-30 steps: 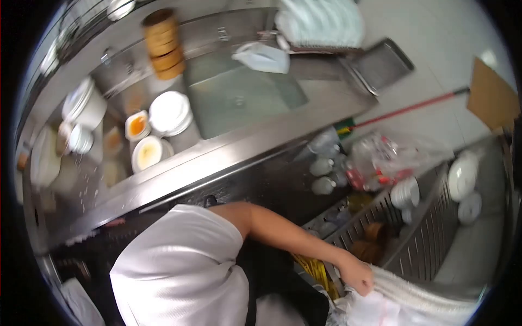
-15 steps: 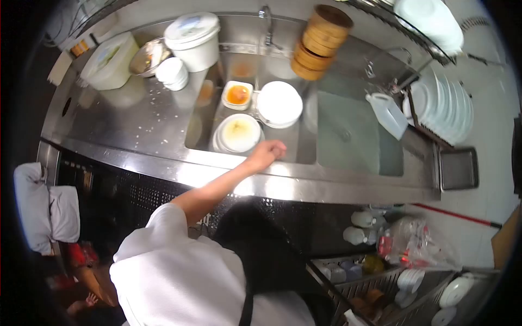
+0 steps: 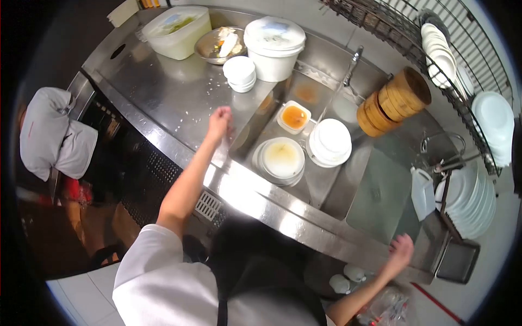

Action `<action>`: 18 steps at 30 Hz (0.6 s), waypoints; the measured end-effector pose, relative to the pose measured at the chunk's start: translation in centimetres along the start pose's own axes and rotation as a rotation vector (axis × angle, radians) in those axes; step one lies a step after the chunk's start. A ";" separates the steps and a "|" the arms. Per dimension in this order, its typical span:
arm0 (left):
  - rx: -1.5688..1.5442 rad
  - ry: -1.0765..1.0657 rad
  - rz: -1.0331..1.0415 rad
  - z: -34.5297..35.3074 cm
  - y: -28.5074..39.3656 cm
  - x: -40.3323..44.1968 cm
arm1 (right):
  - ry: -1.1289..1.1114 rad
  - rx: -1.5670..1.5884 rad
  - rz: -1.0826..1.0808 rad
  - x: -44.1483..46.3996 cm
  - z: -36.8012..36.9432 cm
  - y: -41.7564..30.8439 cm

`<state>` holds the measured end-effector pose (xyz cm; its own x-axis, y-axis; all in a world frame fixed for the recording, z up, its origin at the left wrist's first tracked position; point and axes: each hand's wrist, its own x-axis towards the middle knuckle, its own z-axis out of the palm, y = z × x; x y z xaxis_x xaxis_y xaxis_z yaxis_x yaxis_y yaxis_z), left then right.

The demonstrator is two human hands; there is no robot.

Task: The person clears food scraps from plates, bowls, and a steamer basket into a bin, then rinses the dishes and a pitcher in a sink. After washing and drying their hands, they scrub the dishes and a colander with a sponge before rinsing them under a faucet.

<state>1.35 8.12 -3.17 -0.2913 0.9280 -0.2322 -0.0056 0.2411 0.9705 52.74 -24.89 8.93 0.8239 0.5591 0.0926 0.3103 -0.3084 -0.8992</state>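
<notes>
My left hand (image 3: 219, 125) is over the steel counter by the left rim of the sink, slightly blurred, its fingers loosely bent with nothing seen in them. My right hand (image 3: 401, 252) hangs near the front edge by the water-filled basin (image 3: 375, 195), fingers apart and empty. In the left basin stand a stack of plates with a yellow-stained top (image 3: 283, 156), a stack of clean-looking white plates (image 3: 330, 138) and a square bowl of orange liquid (image 3: 294, 117). Stacked small white bowls (image 3: 239, 71) stand on the counter beyond my left hand.
A lidded white bucket (image 3: 273, 51), a metal bowl of food scraps (image 3: 204, 46) and a plastic tub (image 3: 176, 35) line the back left. Bamboo steamers (image 3: 394, 103) stand behind the basins, near a faucet (image 3: 353, 65). At right are a white jug (image 3: 422, 193) and racked plates (image 3: 470, 198).
The view has turned and shifted. My left hand has moved left from the sink's front edge to the counter beside the basin. My right hand has come into view at lower right.
</notes>
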 end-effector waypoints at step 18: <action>1.195 0.217 0.943 -8.3 7.6 22.6 | -0.724 0.079 -0.208 -8.1 58.3 -18.4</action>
<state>-13.17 28.57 -0.55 0.1220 0.8367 0.5339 0.9705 -0.2132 0.1124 12.68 21.11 -0.17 0.2261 0.9740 -0.0156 0.3677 -0.1002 -0.9245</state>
